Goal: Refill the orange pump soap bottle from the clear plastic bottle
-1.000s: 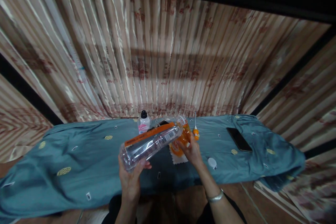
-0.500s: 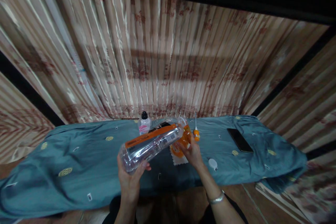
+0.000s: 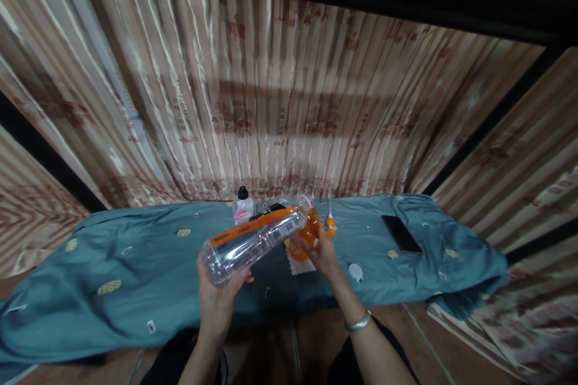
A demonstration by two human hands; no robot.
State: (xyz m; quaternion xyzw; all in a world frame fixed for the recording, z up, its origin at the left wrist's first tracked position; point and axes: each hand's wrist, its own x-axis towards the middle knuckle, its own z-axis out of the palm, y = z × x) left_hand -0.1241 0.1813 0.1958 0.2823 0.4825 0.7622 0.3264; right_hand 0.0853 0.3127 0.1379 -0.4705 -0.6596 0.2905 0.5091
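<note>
My left hand (image 3: 219, 295) is wrapped round the base of a large clear plastic bottle (image 3: 248, 246) with an orange, black and silver label. The bottle slants up to the right, its neck tilted over the mouth of a small orange bottle (image 3: 311, 224). My right hand (image 3: 321, 252) grips that orange bottle. Whether the two mouths touch, I cannot tell. Under the bottles lies a white-edged cloth or mat (image 3: 300, 263) with an orange print. Just right of my right hand stands an orange pump top (image 3: 331, 225) with a thin tube pointing up.
A clear bottle with a black cap (image 3: 243, 206) stands behind the large bottle. To the right are a round white lid (image 3: 356, 271) and a dark phone (image 3: 401, 233). All rest on a teal patterned cloth (image 3: 149, 264), with a striped curtain (image 3: 289, 84) behind.
The whole view has shifted slightly, so everything sits a little further left and higher. Both hands keep the same grips and the large bottle stays tilted toward the orange one.
</note>
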